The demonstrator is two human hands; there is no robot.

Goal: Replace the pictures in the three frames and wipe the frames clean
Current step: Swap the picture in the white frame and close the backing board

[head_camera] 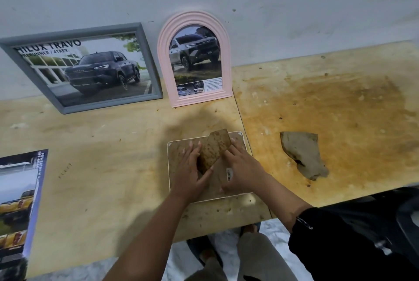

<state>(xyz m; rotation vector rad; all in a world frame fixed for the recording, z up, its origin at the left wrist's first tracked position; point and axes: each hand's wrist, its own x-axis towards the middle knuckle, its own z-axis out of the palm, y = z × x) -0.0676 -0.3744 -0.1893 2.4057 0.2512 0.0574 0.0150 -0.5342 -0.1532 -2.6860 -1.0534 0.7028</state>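
Note:
A white-edged frame (pixel 174 144) lies face down on the wooden table (pixel 102 167), its brown backing board up with a barcode sticker. Its hinged stand flap (pixel 215 148) is lifted between my hands. My left hand (pixel 192 167) presses on the backing left of the flap, thumb against the flap's lower end. My right hand (pixel 240 169) rests on the backing to the flap's right, touching its edge. A grey rectangular frame (pixel 86 67) and a pink arched frame (pixel 196 58), both holding truck pictures, lean against the wall. A loose truck picture (pixel 18 203) lies at the table's left edge.
A crumpled grey-brown cloth (pixel 302 156) lies on the stained right half of the table. A black sleeve and dark object (pixel 362 235) fill the lower right. My legs and feet show below the table's front edge over a marble-patterned floor.

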